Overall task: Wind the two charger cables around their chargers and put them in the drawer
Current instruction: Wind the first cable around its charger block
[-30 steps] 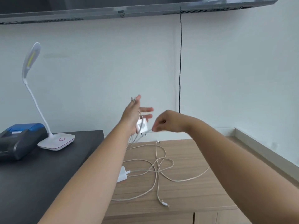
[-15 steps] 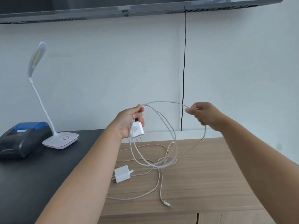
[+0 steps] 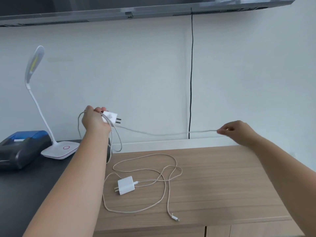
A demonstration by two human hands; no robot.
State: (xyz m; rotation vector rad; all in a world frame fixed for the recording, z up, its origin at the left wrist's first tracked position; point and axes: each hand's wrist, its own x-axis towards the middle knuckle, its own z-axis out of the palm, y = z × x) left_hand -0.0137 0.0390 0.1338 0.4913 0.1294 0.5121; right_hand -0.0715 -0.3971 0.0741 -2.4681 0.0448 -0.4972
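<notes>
No readable writing anywhere; the held charger (image 3: pixel 110 117) shows only a faint grey mark on its face, too blurred to read.

My left hand (image 3: pixel 94 120) is closed around that charger, raised in front of the wall, prongs pointing right. A few loops of its cable (image 3: pixel 153 133) hang from the fist, down past my wrist. The rest of the cable runs nearly level to the right, where my right hand (image 3: pixel 236 131) pinches it between thumb and fingers (image 3: pixel 222 131).

Second charger (image 3: pixel 126 185) lies flat on the wooden desk (image 3: pixel 222 185), below and right of the held charger, prongs to the left. Its cable (image 3: pixel 164 190) sprawls in loose loops around it, plug end near the desk's front edge.

Left of the held charger: a white lamp (image 3: pixel 60 149) and a blue-and-black printer (image 3: pixel 22 147) on a black desk (image 3: pixel 25 194). A black cord (image 3: pixel 191 74) drops down the wall, crossing behind the stretched cable. A drawer front (image 3: pixel 256 230) shows at the bottom edge, shut.

Against half a second ago: the big slack loop that hung between my hands to the desk is gone, my right hand is farther out and lower, and the cable is pulled nearly straight, clear of the second one.
</notes>
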